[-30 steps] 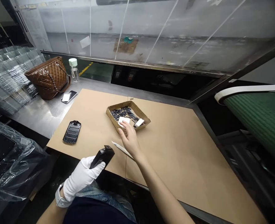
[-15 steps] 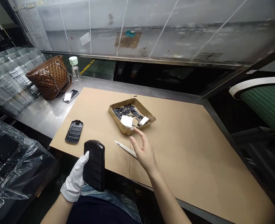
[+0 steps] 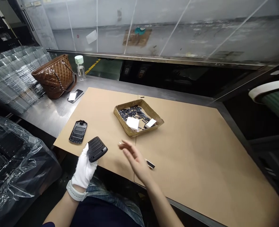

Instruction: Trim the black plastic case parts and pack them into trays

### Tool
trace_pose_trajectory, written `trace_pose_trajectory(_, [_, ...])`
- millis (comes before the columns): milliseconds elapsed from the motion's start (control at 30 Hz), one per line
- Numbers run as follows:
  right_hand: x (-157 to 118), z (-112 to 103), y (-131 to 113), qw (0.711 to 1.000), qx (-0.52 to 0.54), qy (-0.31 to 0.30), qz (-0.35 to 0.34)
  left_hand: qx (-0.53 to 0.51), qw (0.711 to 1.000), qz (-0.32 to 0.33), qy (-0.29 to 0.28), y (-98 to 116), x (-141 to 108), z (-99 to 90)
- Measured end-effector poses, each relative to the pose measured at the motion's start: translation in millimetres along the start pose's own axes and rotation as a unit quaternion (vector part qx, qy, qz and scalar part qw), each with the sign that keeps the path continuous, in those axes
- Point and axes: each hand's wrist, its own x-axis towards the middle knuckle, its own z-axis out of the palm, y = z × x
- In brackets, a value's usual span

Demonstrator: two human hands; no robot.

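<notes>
In my gloved left hand [image 3: 85, 170] is a black ribbed plastic cover [image 3: 97, 148], tilted so that its grooved face shows. My bare right hand [image 3: 136, 162] hangs over the cardboard to the right of the cover, fingers loosely curved and blurred, thumb apart from them. Beneath this hand lies a slim, pointed white tool with a dark end [image 3: 150, 164]; the hand hides most of its length. Another black cover [image 3: 78, 131] lies on the cardboard to the left, inner side up. Beyond my hands, a shallow cardboard tray [image 3: 149, 131] contains many small black strips [image 3: 132, 112] and two white pieces.
Brown cardboard [image 3: 189, 151] covers much of the metal table [image 3: 47, 116]. A brown quilted handbag [image 3: 55, 77], a bottle [image 3: 80, 69] and a phone [image 3: 75, 96] stand or lie at the back left. Plastic-wrapped black parts [image 3: 9, 151] sit at the lower left.
My left hand has tipped the cover back and turned it, so it looks shorter. My right hand has drawn back from the tray, left and toward me. The view has shifted slightly.
</notes>
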Motion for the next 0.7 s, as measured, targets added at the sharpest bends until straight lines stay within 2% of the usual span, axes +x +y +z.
trace_pose_trajectory(100, [-11.8,26.4,-2.8,0.996,0.032,-0.082,-0.034,-0.004,1.0,0.018,-0.011,2.0,-2.5,3.6])
trace_pose_trajectory(233, [-15.0,46.1,-7.4,0.995,0.004,-0.082,-0.05,-0.063,0.998,0.01,-0.026,6.2,-6.0,12.0])
trace_pose_trajectory(433, [-14.0,48.0,-5.3,0.993,0.068,-0.089,-0.045,-0.222,0.972,-0.066,-0.025,12.4,-6.5,23.2])
trace_pose_trajectory(533, [-13.8,47.5,-3.5,0.99,0.08,-0.101,-0.049,-0.206,0.976,-0.059,-0.044,20.1,-7.8,22.2])
trace_pose_trajectory(700, [-12.3,44.7,-5.7,0.989,0.079,-0.112,-0.054,-0.177,0.983,-0.047,-0.031,29.6,-9.1,18.9])
